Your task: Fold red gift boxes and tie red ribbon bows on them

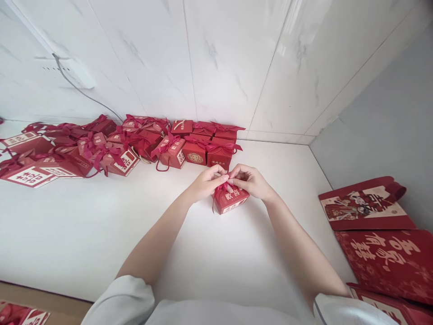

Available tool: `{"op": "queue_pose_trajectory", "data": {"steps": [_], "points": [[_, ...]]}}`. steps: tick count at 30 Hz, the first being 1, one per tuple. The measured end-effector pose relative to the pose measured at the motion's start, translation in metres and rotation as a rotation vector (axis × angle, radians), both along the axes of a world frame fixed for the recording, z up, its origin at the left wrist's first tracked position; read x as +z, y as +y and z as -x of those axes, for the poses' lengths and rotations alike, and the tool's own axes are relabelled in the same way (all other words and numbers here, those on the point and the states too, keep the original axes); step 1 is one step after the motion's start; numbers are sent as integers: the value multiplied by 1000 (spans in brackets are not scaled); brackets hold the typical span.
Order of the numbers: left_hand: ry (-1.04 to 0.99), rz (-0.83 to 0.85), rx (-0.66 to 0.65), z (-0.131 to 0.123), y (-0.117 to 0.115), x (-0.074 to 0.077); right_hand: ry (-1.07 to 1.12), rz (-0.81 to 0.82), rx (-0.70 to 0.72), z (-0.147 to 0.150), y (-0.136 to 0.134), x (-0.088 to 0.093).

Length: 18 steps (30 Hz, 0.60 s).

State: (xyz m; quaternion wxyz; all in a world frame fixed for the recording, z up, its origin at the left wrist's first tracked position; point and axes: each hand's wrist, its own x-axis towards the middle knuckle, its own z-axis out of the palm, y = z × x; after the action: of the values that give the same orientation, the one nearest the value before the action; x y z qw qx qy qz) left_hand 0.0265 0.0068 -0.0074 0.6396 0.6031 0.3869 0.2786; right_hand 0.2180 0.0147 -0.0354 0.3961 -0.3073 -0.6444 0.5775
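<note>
A small red gift box point(233, 198) with pale lettering sits on the white table in front of me. Dark red ribbon point(221, 188) lies over its top, and one tail hangs down the left side. My left hand point(211, 180) pinches the ribbon between thumb and fingertips at the top of the box. Close against it, my right hand point(248, 180) is also closed on the ribbon, the two sets of fingertips almost touching. The fingers hide the middle of the ribbon, so I cannot tell how it is looped.
Several ribboned red gift boxes point(194, 151) stand in a row along the tiled wall point(230, 67), with more point(111, 158) to the left. Red paper bags point(385, 262) lie at the table's right edge. A grey cable point(81, 92) runs down from a wall socket.
</note>
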Motion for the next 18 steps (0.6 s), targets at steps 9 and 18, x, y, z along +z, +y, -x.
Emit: {"op": "queue_pose_trajectory", "data": {"steps": [9,18], "points": [[59,55,-43,8,1,7,-38,79,48,-12,-1,9],[160,60,-35,15,2,7,-42,89,100,-18,-3,15]]}}
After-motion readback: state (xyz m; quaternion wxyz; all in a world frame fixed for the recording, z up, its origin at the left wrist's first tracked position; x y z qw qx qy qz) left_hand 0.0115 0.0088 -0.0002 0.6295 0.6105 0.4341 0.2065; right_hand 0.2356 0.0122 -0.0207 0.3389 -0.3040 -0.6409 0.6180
